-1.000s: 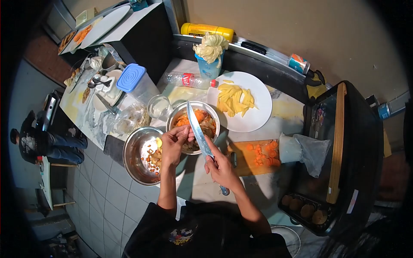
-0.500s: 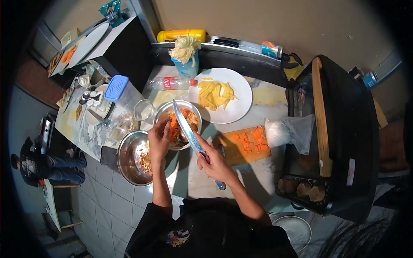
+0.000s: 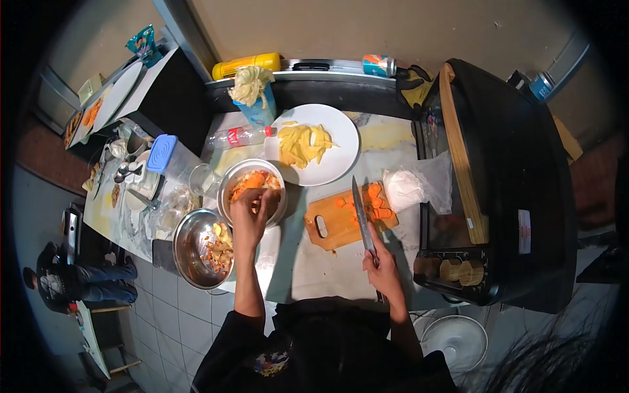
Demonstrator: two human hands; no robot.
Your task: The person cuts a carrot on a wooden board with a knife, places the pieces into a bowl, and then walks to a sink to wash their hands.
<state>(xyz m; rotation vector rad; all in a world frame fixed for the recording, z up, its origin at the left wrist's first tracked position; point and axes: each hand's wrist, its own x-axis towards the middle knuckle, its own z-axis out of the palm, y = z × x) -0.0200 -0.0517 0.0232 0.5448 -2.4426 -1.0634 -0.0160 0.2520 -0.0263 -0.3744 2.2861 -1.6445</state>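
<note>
My left hand [image 3: 251, 213] reaches into a metal bowl [image 3: 223, 190] of shredded orange and pale food. Its fingers are curled at an orange piece [image 3: 257, 179], apparently a carrot; the fingertips are partly hidden. In my right hand [image 3: 384, 272] is a long knife [image 3: 362, 216], blade pointing away from me over the wooden cutting board [image 3: 325, 238]. Orange carrot pieces [image 3: 381, 213] lie on the board beside the blade. A second metal bowl [image 3: 185, 262] with peelings stands at the near left. Yellow strips [image 3: 303, 145] rest on a white plate [image 3: 344, 160] behind.
A bag of white powder [image 3: 404, 188] touches the board's right end. The black oven [image 3: 517, 190] stands at the right. A bottle [image 3: 239, 137], a blue-lidded container [image 3: 171, 157] and a clear cup [image 3: 203, 179] are at the left. Another person [image 3: 85, 278] stands far left.
My right hand and the knife have moved right, from beside the bowl to the cutting board. My left hand has shifted over the bowl, with its fingers now at the orange piece.
</note>
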